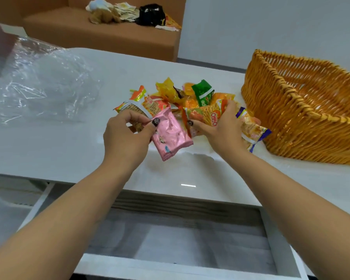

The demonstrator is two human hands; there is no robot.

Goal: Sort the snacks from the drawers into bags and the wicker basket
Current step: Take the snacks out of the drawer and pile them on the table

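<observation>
Closest to the camera there's an open drawer [190, 239], looks cleared out as far as I can see. Above it on the white table [49, 158], the left hand [127, 136] pinches a pink packet [171, 134] by its top edge between thumb and curled fingers. Its long axis runs diagonally, top-left down to bottom-right, lower end pointing back toward the drawer. The right hand [220, 126] has its fingers curled around an orange snack pack [204, 115] at the near edge of the snack pile [182, 98].

Risk-wise: that pinch on slick foil looks thin, so the packet could slide out. Scooping with the right hand could also nudge the purple-edged pack [253, 130] off toward the table edge.

Farther back, a clear plastic bag [42, 83] lies crumpled on the left, well apart from the pile, and the wicker basket [291, 110] sits just right of it. I'd say 0 snacks are sorted yet.
</observation>
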